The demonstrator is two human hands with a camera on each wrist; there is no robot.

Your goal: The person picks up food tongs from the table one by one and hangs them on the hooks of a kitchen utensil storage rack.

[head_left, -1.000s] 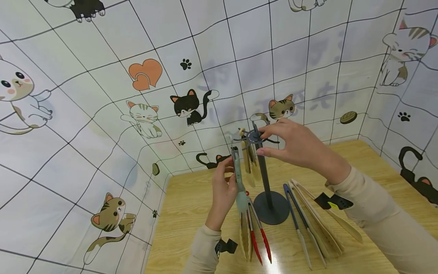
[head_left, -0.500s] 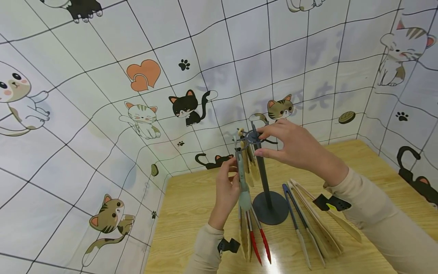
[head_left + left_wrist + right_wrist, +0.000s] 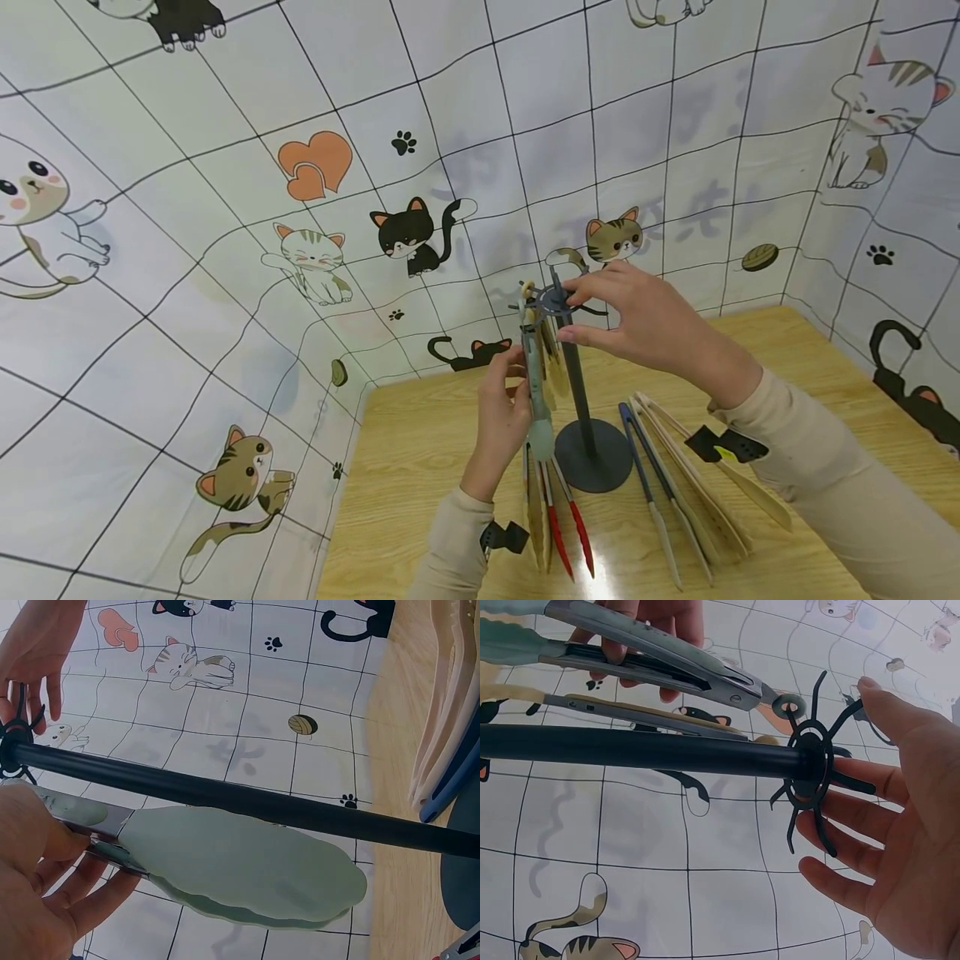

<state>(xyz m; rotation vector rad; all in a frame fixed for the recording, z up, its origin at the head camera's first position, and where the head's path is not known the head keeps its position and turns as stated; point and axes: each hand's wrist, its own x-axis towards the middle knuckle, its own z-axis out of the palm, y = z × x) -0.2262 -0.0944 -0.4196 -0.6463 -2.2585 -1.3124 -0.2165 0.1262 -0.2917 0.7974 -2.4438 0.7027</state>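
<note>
The left hand (image 3: pixel 506 412) grips a pair of pale green silicone-headed tongs (image 3: pixel 244 862), heads down, beside the post of a dark hanging stand (image 3: pixel 576 375). In the right wrist view, the tongs' end ring (image 3: pixel 789 707) is at one of the stand's hooks, with the hook's tip showing inside it. At the stand's top, the right hand (image 3: pixel 645 321) holds the hooked wheel (image 3: pixel 808 765), with fingers behind it and thumb near a hook. Cream-coloured tongs (image 3: pixel 660 720) hang from the stand behind the green ones. The left thumb's grip is partly hidden in the head view.
Red-tipped tongs (image 3: pixel 576 533) lie on the wooden table (image 3: pixel 420 467) in front of the stand's round base (image 3: pixel 592 471). Blue-handled tongs (image 3: pixel 648 467) and long beige tongs (image 3: pixel 693 479) lie to its right. A cat-print cloth (image 3: pixel 465 108) rises behind and at the sides.
The left hand has moved slightly right with the green tongs, bringing their end ring from beside the stand to one of its hooks. The right hand has stayed at the stand's top.
</note>
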